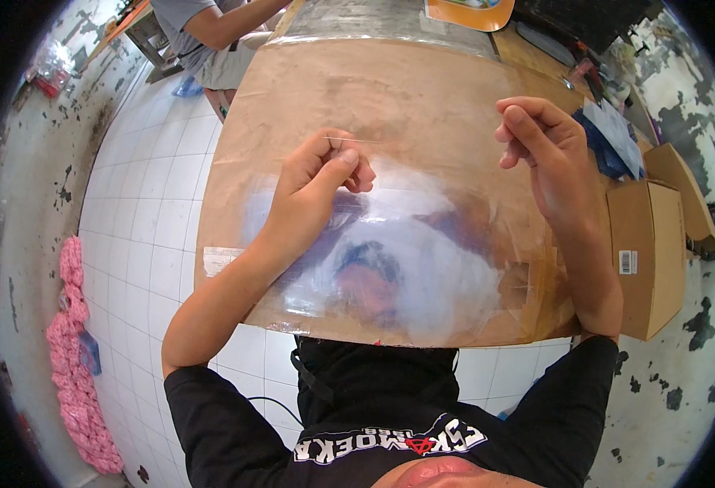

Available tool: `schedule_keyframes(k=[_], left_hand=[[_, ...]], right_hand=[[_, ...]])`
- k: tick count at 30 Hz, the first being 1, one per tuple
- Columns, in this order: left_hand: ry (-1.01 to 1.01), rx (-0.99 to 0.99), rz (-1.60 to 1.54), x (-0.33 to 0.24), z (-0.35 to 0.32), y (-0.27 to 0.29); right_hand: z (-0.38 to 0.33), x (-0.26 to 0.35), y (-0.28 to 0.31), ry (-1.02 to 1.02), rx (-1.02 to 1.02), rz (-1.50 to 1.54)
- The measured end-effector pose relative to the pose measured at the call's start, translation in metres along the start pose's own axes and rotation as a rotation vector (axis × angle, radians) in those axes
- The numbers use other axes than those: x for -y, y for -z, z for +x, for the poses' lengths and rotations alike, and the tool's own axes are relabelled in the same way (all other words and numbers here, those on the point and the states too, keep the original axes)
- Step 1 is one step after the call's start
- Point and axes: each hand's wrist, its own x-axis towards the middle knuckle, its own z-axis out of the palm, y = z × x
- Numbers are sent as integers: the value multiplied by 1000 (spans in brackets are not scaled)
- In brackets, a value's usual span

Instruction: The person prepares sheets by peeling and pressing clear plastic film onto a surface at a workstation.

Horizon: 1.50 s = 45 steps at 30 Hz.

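Note:
Over the middle of the table my left hand (322, 173) is closed, thumb against curled fingers. At its forefinger lies a thin, straight, pale sliver (368, 141), whose tip sticks out to the right; whether it is a needle or a bit of thread I cannot tell. Farther right, my right hand (546, 146) is raised above the table with thumb and fingers pinched together. Anything in that pinch is too small to make out. The hands are well apart, and no strand shows between them.
Brown cardboard covers the table (309, 89), with glossy clear tape at its near part. An open cardboard box (646, 244) stands at the right, below blue and white packets (614, 138). Another person (211, 41) sits at the far left. Pink bundles (77, 374) hang along the left wall.

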Motion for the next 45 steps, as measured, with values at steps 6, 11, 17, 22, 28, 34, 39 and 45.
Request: schedule_keyframes(k=[6, 11, 17, 22, 28, 34, 39, 45], left_hand=[[17, 140, -31, 8, -1, 13], [63, 144, 9, 7, -1, 12], [38, 102, 51, -2, -5, -1], [15, 113, 96, 2, -5, -3], [-25, 117, 211, 3, -4, -3], [19, 60, 117, 0, -3, 2], [18, 56, -21, 0, 2, 15], [-9, -50, 44, -11, 1, 5]], right_hand=[[1, -1, -2, -11, -11, 7], [1, -3, 0, -22, -40, 10], [2, -5, 0, -8, -34, 21], [2, -7, -2, -19, -26, 22], [0, -1, -2, -2, -56, -18], [4, 0, 6, 22, -96, 4], [6, -2, 8, 17, -67, 19], [4, -1, 5, -11, -25, -11]])
